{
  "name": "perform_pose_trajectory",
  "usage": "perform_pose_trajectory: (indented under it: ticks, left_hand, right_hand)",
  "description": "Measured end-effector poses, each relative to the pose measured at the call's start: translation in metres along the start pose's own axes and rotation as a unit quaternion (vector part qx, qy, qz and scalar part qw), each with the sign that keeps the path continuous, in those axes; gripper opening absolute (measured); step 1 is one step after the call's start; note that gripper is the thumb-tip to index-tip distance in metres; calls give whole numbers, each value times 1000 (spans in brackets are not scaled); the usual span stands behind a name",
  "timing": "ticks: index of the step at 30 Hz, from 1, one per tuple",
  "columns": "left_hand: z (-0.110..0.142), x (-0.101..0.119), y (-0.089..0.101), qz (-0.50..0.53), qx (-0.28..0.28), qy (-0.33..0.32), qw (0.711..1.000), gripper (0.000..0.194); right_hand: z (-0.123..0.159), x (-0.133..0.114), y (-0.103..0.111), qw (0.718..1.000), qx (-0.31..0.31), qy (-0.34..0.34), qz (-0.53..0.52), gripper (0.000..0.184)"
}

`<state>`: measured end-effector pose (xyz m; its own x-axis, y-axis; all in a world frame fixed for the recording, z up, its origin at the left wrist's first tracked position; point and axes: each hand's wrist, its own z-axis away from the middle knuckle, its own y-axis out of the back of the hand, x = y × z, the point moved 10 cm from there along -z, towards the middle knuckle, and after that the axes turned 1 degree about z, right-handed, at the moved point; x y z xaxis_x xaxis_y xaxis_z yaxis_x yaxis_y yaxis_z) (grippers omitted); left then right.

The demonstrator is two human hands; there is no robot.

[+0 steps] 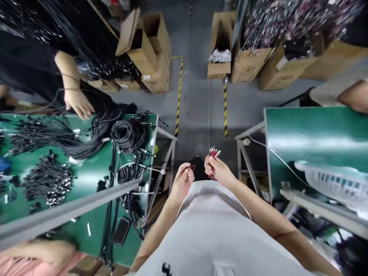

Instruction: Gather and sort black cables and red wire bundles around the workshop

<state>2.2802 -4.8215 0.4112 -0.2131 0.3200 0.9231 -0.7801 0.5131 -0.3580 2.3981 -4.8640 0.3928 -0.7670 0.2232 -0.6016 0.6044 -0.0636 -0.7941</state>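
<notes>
My right hand is closed round a bundle of short red, black and white wires, whose pale tips stick up above the fingers. My left hand is pinched shut on a thin dark red wire that curls out from the fingertips toward the bundle. Both hands are held in front of my waist, a short way apart, over the floor between two tables. The wire's other end is hidden in the left fingers.
On the left green table lie coiled black cables and a phone. Co-workers' arms reach in from the left. A right green table bears a white plastic basket. Cardboard boxes line the aisle ahead.
</notes>
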Motion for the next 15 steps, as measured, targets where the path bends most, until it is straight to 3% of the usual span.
perform_pose_trajectory:
  ticks: [3, 6, 10, 13, 15]
  left_hand:
    - [-67, 19, -25, 41, -30, 37, 998, 23]
    - [-140, 52, -59, 32, -73, 43, 996, 30]
    - [-232, 110, -120, -119, -136, -10, 983, 48]
    - [-284, 133, -175, -218, -231, 18, 948, 66]
    - [-318, 149, -196, -284, -249, 20, 926, 60]
  right_hand:
    - [-54, -42, 7, 1000, 12, 9, -17, 45]
    - [-111, -89, 12, 999, 28, 24, -28, 42]
    - [-182, -164, 7, 996, 61, 60, -22, 38]
    - [-233, -220, -5, 994, 71, 82, -14, 39]
    - [-269, -257, -10, 992, 70, 106, 5, 41]
